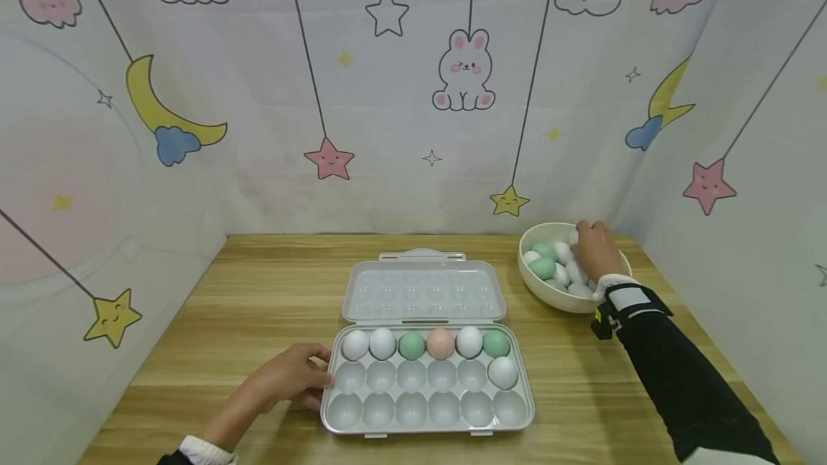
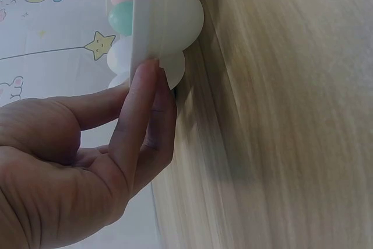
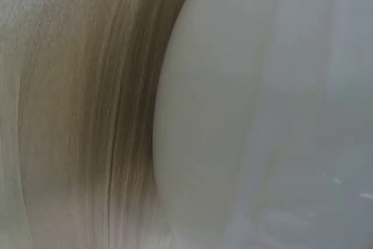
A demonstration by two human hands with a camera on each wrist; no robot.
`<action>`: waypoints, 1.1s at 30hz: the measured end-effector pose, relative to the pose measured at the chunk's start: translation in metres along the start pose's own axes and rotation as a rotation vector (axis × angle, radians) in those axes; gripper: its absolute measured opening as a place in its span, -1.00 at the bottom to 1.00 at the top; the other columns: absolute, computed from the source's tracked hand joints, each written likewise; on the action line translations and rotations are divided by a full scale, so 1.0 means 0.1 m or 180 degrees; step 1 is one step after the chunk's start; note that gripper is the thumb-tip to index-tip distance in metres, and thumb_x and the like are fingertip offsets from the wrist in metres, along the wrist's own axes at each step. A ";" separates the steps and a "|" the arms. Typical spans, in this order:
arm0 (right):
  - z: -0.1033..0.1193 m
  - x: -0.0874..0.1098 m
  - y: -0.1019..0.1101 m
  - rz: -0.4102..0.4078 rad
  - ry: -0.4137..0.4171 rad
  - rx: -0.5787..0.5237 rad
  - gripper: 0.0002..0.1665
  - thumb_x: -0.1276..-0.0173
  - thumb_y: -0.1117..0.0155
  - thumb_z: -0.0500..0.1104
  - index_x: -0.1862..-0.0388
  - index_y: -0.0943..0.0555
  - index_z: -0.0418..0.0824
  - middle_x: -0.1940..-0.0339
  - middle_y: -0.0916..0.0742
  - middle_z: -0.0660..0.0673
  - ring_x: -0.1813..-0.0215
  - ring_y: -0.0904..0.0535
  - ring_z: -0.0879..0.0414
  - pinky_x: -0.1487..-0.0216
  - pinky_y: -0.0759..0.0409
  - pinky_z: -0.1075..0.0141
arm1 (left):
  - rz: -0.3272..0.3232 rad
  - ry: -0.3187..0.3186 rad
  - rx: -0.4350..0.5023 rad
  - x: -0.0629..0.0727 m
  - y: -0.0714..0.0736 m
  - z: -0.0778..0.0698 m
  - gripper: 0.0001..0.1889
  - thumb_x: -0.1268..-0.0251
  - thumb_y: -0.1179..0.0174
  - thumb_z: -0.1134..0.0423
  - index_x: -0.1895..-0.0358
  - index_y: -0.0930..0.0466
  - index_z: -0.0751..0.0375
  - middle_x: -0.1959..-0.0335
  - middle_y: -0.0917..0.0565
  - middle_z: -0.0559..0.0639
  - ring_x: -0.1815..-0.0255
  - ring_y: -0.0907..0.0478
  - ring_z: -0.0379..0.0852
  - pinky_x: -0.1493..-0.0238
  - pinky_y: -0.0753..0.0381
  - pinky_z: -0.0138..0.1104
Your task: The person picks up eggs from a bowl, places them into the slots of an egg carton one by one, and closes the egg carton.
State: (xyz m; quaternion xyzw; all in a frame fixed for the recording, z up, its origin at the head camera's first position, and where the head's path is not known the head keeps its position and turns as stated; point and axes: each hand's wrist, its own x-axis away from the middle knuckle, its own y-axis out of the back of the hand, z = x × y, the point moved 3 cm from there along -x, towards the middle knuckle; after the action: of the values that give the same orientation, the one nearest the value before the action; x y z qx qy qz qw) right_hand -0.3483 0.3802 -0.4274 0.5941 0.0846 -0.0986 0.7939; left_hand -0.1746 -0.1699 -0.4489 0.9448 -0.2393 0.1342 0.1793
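A white plastic egg box [image 1: 428,430] lies with its lid [image 1: 423,291] folded back. White, green and pink eggs fill its back row, and one white egg [image 1: 502,373] sits at the right end of the middle row. My left hand [image 1: 298,377] pinches the box's left rim between thumb and fingers, as the left wrist view shows from close up. At the back right, my right hand [image 1: 597,248] reaches down into a cream bowl [image 1: 549,294] of white and green eggs. Its fingertips are hidden among the eggs, so I cannot tell whether it grips one.
The wooden table [image 1: 271,293] meets a white fabric backdrop [image 1: 388,106] printed with stars, clouds and rabbits at its back and sides. In the right wrist view the bowl's pale outer wall [image 3: 204,115] is blurred and close to the camera.
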 end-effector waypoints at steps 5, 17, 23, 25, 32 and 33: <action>-0.01 0.00 0.00 -0.0021 -0.0024 -0.0043 -0.58 -0.45 -0.22 -0.40 -0.16 -0.39 -0.64 0.00 -0.49 -0.65 -0.10 -0.44 -0.52 -0.12 -0.53 -0.32 | -0.0014 0.0001 0.0020 0.00 0.00 0.01 -0.64 -0.34 -0.21 0.55 -0.13 -0.41 0.66 0.33 -0.71 0.19 0.44 -0.70 -0.03 0.39 -0.81 -0.20; -0.01 0.01 0.02 -0.0048 -0.0136 -0.0169 -0.56 -0.43 -0.19 -0.40 -0.17 -0.37 -0.64 -0.02 -0.48 -0.63 -0.11 -0.44 -0.49 -0.12 -0.52 -0.30 | -0.0032 0.0016 0.0006 0.00 0.00 0.02 -0.65 -0.34 -0.21 0.55 -0.12 -0.41 0.66 0.35 -0.71 0.16 0.43 -0.71 -0.02 0.38 -0.82 -0.19; 0.00 0.06 0.11 -0.0169 -0.0174 -0.0386 -0.50 -0.46 -0.18 -0.35 -0.24 -0.34 -0.62 -0.09 -0.45 -0.60 -0.12 -0.42 -0.45 -0.16 -0.49 -0.31 | -0.0033 0.0036 -0.0020 0.00 -0.01 0.00 -0.65 -0.35 -0.21 0.55 -0.12 -0.42 0.65 0.33 -0.71 0.18 0.44 -0.70 -0.03 0.39 -0.81 -0.20; 0.02 0.07 0.16 -0.0237 -0.0154 -0.0484 -0.49 -0.46 -0.18 -0.32 -0.25 -0.33 -0.61 -0.10 -0.45 -0.59 -0.10 -0.42 -0.44 -0.14 -0.51 -0.31 | -0.0031 0.0042 -0.0021 0.00 -0.01 0.00 -0.65 -0.35 -0.21 0.55 -0.13 -0.42 0.64 0.32 -0.71 0.19 0.44 -0.70 -0.03 0.39 -0.81 -0.21; 0.14 0.13 0.36 -0.0603 0.0027 -0.0813 -0.39 -0.39 -0.19 -0.30 -0.34 -0.33 -0.56 -0.16 -0.46 -0.64 -0.08 -0.44 -0.47 -0.08 -0.51 -0.34 | -0.0026 0.0010 -0.0033 -0.01 -0.01 0.00 -0.63 -0.34 -0.22 0.54 -0.14 -0.40 0.67 0.34 -0.71 0.17 0.44 -0.71 -0.03 0.38 -0.81 -0.19; 0.16 0.14 0.39 -0.0639 0.0035 -0.0824 -0.38 -0.39 -0.20 -0.30 -0.35 -0.34 -0.54 -0.17 -0.46 -0.63 -0.08 -0.44 -0.47 -0.08 -0.51 -0.33 | -0.0028 0.0001 -0.0042 0.00 -0.01 0.00 -0.63 -0.34 -0.22 0.54 -0.13 -0.40 0.67 0.34 -0.71 0.16 0.44 -0.71 -0.03 0.38 -0.81 -0.19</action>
State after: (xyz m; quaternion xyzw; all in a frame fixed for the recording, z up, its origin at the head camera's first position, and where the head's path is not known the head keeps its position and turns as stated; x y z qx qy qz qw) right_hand -0.3244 0.3744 -0.3898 0.4759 0.1600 -0.1624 0.8494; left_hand -0.1745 -0.1690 -0.4493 0.9446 -0.2361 0.1319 0.1861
